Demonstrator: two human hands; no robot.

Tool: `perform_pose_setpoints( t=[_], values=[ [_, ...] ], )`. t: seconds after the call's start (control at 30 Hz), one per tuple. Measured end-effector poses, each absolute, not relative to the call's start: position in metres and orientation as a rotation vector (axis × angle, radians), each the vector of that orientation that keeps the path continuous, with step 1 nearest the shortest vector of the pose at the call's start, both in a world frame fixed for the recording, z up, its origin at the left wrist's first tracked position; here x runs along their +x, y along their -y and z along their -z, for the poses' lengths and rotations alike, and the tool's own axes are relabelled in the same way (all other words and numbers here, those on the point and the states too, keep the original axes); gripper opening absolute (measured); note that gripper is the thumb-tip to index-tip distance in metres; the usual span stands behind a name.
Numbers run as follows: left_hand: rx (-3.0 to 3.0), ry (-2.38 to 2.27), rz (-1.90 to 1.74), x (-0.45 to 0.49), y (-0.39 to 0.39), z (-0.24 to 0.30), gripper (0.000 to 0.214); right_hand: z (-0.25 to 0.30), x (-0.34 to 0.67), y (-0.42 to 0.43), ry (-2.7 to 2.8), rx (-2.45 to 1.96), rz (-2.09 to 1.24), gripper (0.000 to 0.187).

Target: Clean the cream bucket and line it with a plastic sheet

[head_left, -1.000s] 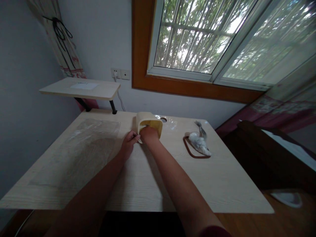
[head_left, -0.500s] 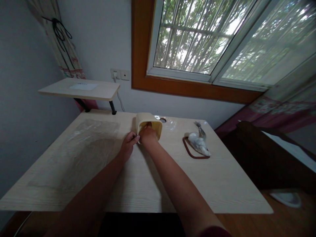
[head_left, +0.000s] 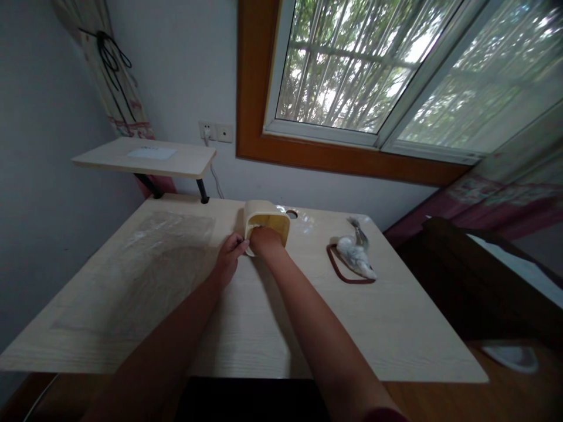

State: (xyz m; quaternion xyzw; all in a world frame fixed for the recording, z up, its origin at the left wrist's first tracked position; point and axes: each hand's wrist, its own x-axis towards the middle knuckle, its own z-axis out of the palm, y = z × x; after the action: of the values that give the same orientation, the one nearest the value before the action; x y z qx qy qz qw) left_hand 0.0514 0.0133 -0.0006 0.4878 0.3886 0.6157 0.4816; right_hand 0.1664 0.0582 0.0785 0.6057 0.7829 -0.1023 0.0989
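Cream container (head_left: pixel 258 207) located near centre of frame, on the pale table (head_left: pixel 409 334), lying with its mouth toward the lower edge of the frame; inner wall yellowish. Left hand (head_left: pixel 229 252), just left of the mouth: thumb and fingers closed on the rim at its lower left corner, gripping it. Right hand (head_left: pixel 266 240) inserted into the mouth, back of hand visible, fingers hidden by the hand itself and the container; cannot tell whether they are open or closed, or on what. Right of centre: white-and-grey fluffy object (head_left: pixel 353 255), tufted end toward top of frame, with a brown band (head_left: pixel 356 281) curving along its left and lower sides. Left half of frame: clear plastic sheet (head_left: pixel 145 269) spread flat on the table. Upper left: raised shelf (head_left: pixel 193 161) bearing a white paper (head_left: pixel 152 153).
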Motion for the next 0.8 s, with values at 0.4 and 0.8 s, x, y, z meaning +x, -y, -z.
perform_pose_setpoints(
  t=[0.4,0.8],
  values=[
    [1.204,-0.955,-1.496,0.051,-0.013,0.003,0.030,-0.084,0.180,-0.025,-2.554,1.687,0.245,0.039],
    [1.195,-0.963,-1.457,0.052,-0.012,0.001,0.030,-0.095,0.221,0.028,-2.549,1.677,0.211,0.045]
  ],
)
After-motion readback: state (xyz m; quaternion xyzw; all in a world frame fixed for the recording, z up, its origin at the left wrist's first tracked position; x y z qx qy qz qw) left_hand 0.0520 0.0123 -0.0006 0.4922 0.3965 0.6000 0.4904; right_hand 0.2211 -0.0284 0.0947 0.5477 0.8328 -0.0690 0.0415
